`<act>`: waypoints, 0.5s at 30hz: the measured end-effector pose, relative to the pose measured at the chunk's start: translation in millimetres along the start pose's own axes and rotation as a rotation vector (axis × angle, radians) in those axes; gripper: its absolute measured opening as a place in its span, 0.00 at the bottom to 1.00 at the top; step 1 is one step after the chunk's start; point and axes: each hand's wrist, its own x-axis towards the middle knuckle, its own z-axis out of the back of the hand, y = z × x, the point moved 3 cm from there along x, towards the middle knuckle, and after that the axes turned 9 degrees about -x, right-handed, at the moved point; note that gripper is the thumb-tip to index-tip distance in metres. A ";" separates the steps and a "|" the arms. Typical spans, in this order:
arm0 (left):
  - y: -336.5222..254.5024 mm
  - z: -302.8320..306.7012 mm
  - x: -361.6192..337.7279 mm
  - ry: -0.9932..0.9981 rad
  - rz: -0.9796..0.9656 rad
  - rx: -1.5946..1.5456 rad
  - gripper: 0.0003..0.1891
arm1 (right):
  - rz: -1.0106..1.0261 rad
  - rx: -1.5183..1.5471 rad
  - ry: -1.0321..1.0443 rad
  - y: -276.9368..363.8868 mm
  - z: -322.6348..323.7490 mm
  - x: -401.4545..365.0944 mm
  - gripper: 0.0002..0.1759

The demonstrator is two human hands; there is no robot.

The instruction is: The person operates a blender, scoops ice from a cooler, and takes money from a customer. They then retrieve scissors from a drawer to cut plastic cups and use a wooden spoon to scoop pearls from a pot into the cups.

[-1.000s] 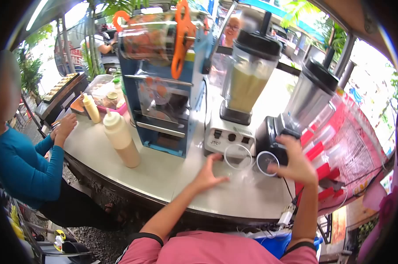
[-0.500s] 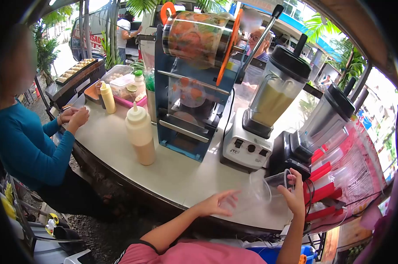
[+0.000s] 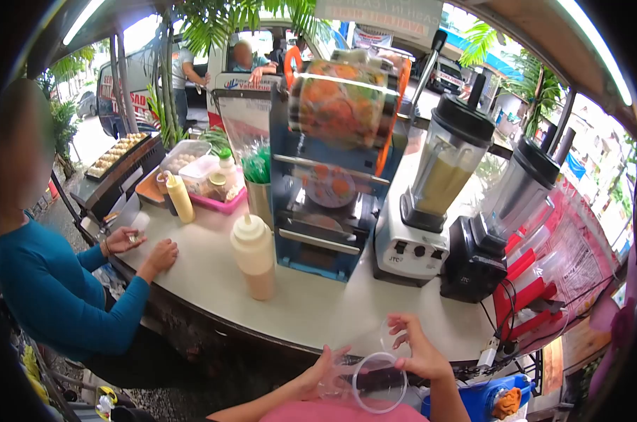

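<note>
Low in front of my body, beyond the table's near edge, both hands are on clear plastic cups point(image 3: 345, 378). My left hand point(image 3: 318, 373) is closed around the side of one, whose round rim faces me. On the other side, my right hand point(image 3: 424, 356) has its fingers curled, thumb close to that rim and fingertips on a clear cup wall above it. The transparent walls overlap, so I cannot tell exactly how many cups there are. Forward of my hands stand a white blender point(image 3: 411, 250) with pale liquid and a black blender point(image 3: 473, 260).
A cup-sealing machine point(image 3: 325, 211) and a squeeze bottle point(image 3: 253, 260) stand on the table point(image 3: 206, 271). Red cup dispensers point(image 3: 526, 295) and cables are at right. A person in a blue sleeve point(image 3: 114, 316) works at left, beside a pink tray point(image 3: 227, 200).
My right hand has brought the clear cups from the dispenser side down toward my body. My left hand, open before, has closed on a cup. The view has shifted; the co-worker's hands have separated.
</note>
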 end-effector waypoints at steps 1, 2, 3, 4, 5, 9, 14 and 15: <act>-6.5 6.3 -7.7 -0.022 -0.003 0.017 0.44 | 0.019 0.041 0.025 2.0 -9.6 5.0 0.55; -12.6 12.7 -15.8 -0.045 -0.007 0.031 0.44 | 0.033 0.055 0.042 9.1 -17.4 9.4 0.50; -19.1 19.8 -24.5 -0.069 -0.014 0.043 0.44 | 0.008 0.166 0.017 8.7 -26.2 15.2 0.48; -26.4 28.0 -32.5 -0.042 -0.037 -0.012 0.42 | -0.018 0.276 -0.004 5.5 -36.7 20.7 0.46; -34.4 36.2 -40.7 -0.002 -0.074 -0.022 0.42 | -0.047 0.386 -0.019 4.3 -46.3 26.0 0.44; -56.8 74.1 -65.7 0.053 -0.168 -0.136 0.41 | -0.121 0.213 0.048 -4.1 -73.5 39.3 0.39; -63.9 89.7 -71.6 0.092 -0.122 -0.183 0.40 | -0.227 0.722 0.123 0.5 -122.2 37.7 0.44; -66.3 89.6 -72.4 0.129 -0.096 -0.222 0.40 | -0.273 0.841 0.081 3.2 -128.9 41.0 0.49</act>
